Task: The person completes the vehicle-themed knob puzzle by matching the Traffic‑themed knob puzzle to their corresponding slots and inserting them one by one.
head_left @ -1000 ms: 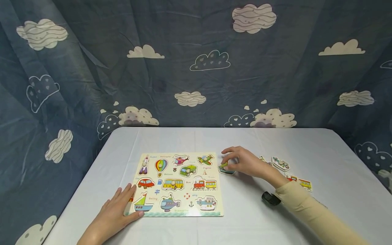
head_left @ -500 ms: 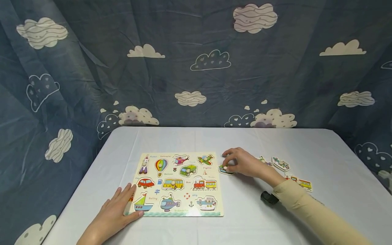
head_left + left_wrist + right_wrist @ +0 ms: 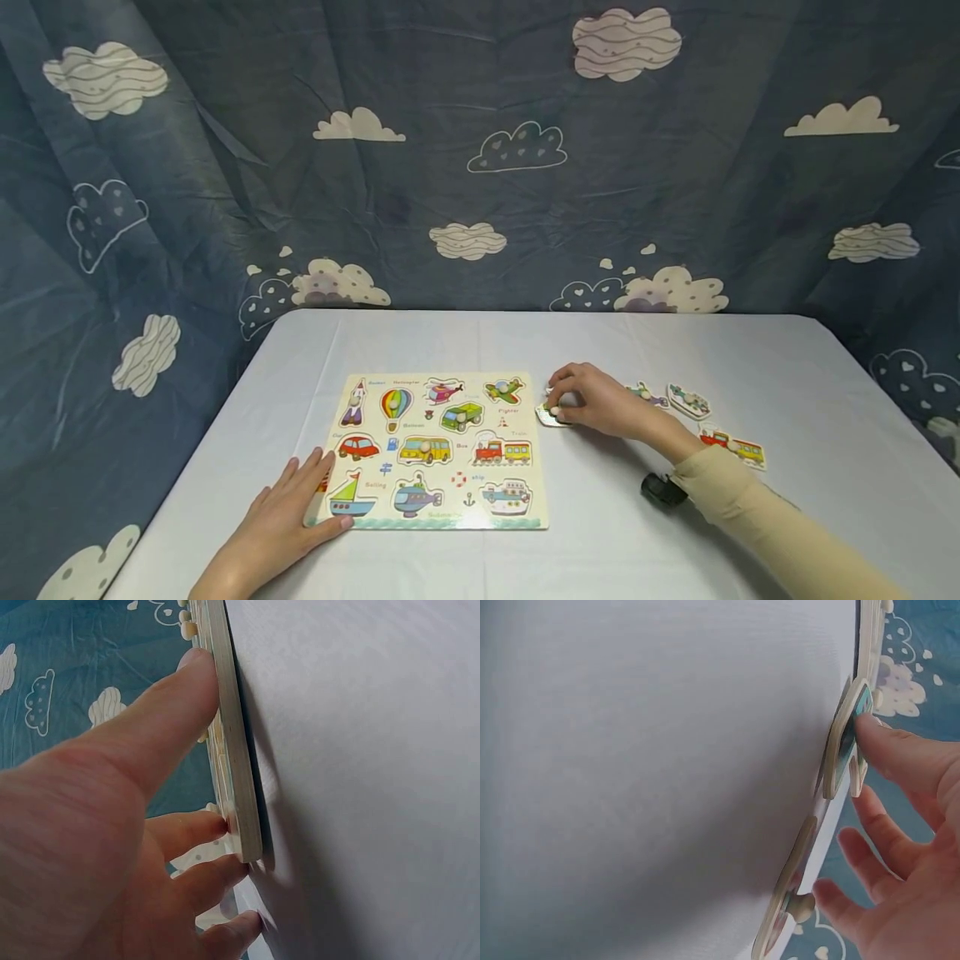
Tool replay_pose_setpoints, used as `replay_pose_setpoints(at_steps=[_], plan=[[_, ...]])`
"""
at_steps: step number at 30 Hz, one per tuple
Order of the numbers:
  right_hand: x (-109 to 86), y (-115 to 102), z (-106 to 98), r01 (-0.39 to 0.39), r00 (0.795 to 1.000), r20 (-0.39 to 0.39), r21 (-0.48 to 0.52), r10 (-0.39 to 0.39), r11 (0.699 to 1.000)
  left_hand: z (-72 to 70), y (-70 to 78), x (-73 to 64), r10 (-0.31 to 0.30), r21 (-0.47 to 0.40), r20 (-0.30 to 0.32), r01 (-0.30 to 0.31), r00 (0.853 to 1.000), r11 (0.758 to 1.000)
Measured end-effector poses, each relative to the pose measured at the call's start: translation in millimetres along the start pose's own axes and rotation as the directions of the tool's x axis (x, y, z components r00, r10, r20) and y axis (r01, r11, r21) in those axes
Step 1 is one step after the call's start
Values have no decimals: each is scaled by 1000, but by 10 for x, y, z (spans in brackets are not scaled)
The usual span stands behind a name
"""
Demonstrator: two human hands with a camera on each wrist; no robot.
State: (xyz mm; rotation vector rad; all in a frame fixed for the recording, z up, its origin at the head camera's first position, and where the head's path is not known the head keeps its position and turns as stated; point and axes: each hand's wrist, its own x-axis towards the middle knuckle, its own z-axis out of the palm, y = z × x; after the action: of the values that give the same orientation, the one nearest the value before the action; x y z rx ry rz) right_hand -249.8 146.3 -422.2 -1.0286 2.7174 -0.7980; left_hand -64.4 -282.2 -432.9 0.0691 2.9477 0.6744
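A peg puzzle board with printed vehicles lies on the white table. Along its left edge rests my left hand, fingers spread, the thumb over the front left corner. In the left wrist view the thumb touches the board's side. Just right of the board, my right hand pinches a small puzzle piece between thumb and index finger. Teal shows on that piece in the right wrist view, where it tilts up from the table; the fingers hide most of its picture.
Right of the right hand lie a helicopter piece, a ship piece and a train piece. A black device sits at the right wrist. A cloud-patterned curtain hangs behind the table.
The right hand has shifted slightly right and nearer, and the piece at its fingertips has turned and tilted. The left hand and the board have stayed put.
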Motion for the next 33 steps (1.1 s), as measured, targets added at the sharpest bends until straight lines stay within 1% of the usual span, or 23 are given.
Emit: replay_pose_setpoints(at_steps=[4,9,14,17,20,23,25,28,30,33], plan=[[-12,-19,-8,-12,999,-30,10,13,1000,-6,-7,1,9,2,-13,-9,1000,1000],[-4,-74,-20,7,998,-64,40,-4,999,-20,-6,7,7,6,-19,-7,1000,1000],[15,-170,2,22,999,-49,85,-17,996,-21,2,3,6,6,-14,-6,1000,1000],[21,-215,29,28,999,-34,94,-25,995,-18,1,-2,4,5,-10,-4,1000,1000],[33,-256,59,43,999,-36,116,-39,992,-20,-6,-5,-2,7,-8,2,1000,1000],[50,-295,94,74,997,-48,177,-67,981,-17,-12,-4,-5,10,-6,5,1000,1000],[68,-329,112,92,995,-49,238,-82,967,-15,-14,-2,-4,9,-5,4,1000,1000],[105,-388,137,102,995,-42,302,-94,948,-12,-16,2,3,5,-7,-3,1000,1000],[132,-428,153,101,995,-34,318,-95,943,-10,-15,3,6,3,-9,-6,1000,1000],[167,-478,190,96,995,-21,316,-94,944,-8,-9,2,5,-7,-4,-5,1000,1000]])
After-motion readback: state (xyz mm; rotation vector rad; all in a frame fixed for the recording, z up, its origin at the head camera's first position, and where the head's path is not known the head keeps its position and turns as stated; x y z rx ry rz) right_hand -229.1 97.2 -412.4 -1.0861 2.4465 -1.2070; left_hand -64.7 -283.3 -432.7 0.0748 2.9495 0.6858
